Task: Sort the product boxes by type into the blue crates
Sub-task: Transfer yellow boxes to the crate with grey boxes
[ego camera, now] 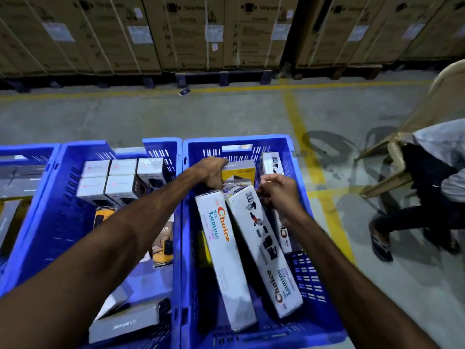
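Observation:
Two long white "Choice Lumino" boxes lie slanted in the right blue crate (309,331): the left long box (224,258) and the right long box (264,250). My left hand (210,173) is closed over their far ends, next to a yellow box (237,172). My right hand (279,191) grips the far end of the right long box from its right side. Another white box (270,162) stands at the crate's far right. The middle blue crate (63,205) holds several small white boxes (108,177) and orange-and-black boxes (163,245).
A third blue crate (27,149) sits at the far left. A seated person (432,187) on a beige plastic chair (402,152) is close on the right. Yellow floor lines (299,127) cross grey concrete. Tall cardboard cartons on pallets (191,34) line the back.

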Available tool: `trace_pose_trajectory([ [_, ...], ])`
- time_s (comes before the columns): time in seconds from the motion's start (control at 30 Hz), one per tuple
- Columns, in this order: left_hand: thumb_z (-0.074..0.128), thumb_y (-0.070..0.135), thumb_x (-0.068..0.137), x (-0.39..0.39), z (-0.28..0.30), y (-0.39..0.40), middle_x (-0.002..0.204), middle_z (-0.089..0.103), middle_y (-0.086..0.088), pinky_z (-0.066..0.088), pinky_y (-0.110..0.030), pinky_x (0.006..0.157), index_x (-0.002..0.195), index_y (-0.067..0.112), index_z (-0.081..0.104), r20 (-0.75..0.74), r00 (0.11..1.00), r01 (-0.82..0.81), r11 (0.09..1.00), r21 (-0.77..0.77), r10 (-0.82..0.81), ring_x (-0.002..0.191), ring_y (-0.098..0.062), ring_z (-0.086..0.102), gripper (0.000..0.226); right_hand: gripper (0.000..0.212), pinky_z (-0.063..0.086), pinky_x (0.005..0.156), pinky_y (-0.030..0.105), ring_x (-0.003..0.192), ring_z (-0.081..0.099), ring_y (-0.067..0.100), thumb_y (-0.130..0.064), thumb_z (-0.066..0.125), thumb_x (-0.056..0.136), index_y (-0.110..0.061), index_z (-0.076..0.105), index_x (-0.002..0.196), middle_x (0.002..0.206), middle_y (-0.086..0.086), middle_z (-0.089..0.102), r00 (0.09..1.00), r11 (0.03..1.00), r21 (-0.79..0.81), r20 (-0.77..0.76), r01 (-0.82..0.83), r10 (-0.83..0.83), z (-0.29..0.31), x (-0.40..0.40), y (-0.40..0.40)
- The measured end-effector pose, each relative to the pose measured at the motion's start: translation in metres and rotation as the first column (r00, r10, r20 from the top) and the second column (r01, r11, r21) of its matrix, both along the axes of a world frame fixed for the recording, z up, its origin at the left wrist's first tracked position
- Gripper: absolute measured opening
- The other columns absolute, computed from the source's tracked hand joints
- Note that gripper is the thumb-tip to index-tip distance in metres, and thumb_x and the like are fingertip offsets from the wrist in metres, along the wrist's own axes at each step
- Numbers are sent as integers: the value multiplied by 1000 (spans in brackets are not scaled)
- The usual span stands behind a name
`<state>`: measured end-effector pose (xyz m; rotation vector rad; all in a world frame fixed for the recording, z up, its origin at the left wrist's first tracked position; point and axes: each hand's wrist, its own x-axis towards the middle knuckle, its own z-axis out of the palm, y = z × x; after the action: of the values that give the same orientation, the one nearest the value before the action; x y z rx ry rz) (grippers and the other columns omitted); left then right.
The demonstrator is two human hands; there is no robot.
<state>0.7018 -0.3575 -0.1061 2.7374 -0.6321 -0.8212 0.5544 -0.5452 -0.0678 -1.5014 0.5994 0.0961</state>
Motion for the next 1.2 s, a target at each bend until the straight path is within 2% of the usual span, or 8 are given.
trace_pose_trajectory([
  [0.1, 93, 39, 61, -3, 19, -1, 113, 69, -8, 51, -35, 79, 112, 22, 52, 82, 997, -8, 999, -54, 12, 102, -31, 64, 67, 15, 57, 74, 32, 77, 71, 15, -14, 77, 79, -9, 75, 93, 83, 3, 76, 977, 928, -306, -74, -214, 201, -32, 10, -8],
  [0.23, 98, 54, 47, 0, 38, 10, 117, 70, -10, 54, -43, 84, 123, 18, 53, 193, 980, -29, 990, -135, 55, 106, -36, 64, 95, 37, 52, 87, 31, 95, 64, 21, -17, 82, 77, -26, 68, 110, 94, -7, 68, 881, 812, -342, -173, -473, 440, -55, 15, -3],
  [0.43, 98, 52, 45, 1, 70, 33, 121, 73, 2, 58, -40, 91, 135, 23, 57, 157, 977, -72, 913, -402, 146, 106, -22, 69, 103, 80, 51, 101, 33, 121, 55, 20, -7, 81, 86, -12, 39, 154, 125, 3, 56, 854, 807, -279, -139, -520, 502, -42, 8, -12],
  [0.53, 103, 42, 50, -9, 80, 39, 119, 72, 8, 58, -32, 87, 134, 25, 58, 77, 975, -143, 853, -502, 208, 104, -14, 69, 97, 65, 56, 92, 35, 124, 57, 22, -2, 76, 90, -10, 46, 147, 132, 10, 59, 908, 885, -208, -60, -417, 414, -32, 13, -10],
  [0.7, 105, 26, 52, -30, 82, 53, 109, 79, 4, 63, -39, 85, 124, 22, 64, -177, 914, -383, 636, -670, 364, 98, -16, 77, 83, 53, 62, 73, 27, 94, 75, 9, -7, 77, 91, -17, 52, 137, 115, 1, 72, 980, 988, 57, 144, -147, 137, 0, 39, -3],
  [0.83, 99, 6, 61, -55, 95, 60, 106, 80, -1, 63, -31, 72, 123, 15, 63, -364, 816, -553, 420, -719, 450, 97, -25, 78, 72, 51, 55, 104, 43, 117, 71, 19, -28, 82, 85, -15, 65, 131, 122, 2, 76, 937, 960, 20, 224, -281, 269, 35, 62, 9],
  [1.03, 89, 42, 77, -113, 108, 111, 117, 76, -14, 62, -62, 77, 122, 17, 66, -591, 625, -711, 59, -701, 510, 97, -36, 73, 56, 41, 60, 95, 43, 109, 74, 22, -30, 78, 91, -12, 68, 127, 119, 5, 77, 861, 887, 24, 254, -460, 440, 72, 84, 66],
  [1.2, 67, 30, 96, -193, 108, 189, 107, 78, -11, 64, -47, 68, 118, 16, 70, -666, 429, -787, -109, -607, 611, 83, -29, 76, 26, 31, 56, 95, 52, 97, 72, 25, -28, 75, 93, -9, 74, 117, 114, 13, 78, 767, 766, 78, 151, -638, 623, 68, 69, 164],
])
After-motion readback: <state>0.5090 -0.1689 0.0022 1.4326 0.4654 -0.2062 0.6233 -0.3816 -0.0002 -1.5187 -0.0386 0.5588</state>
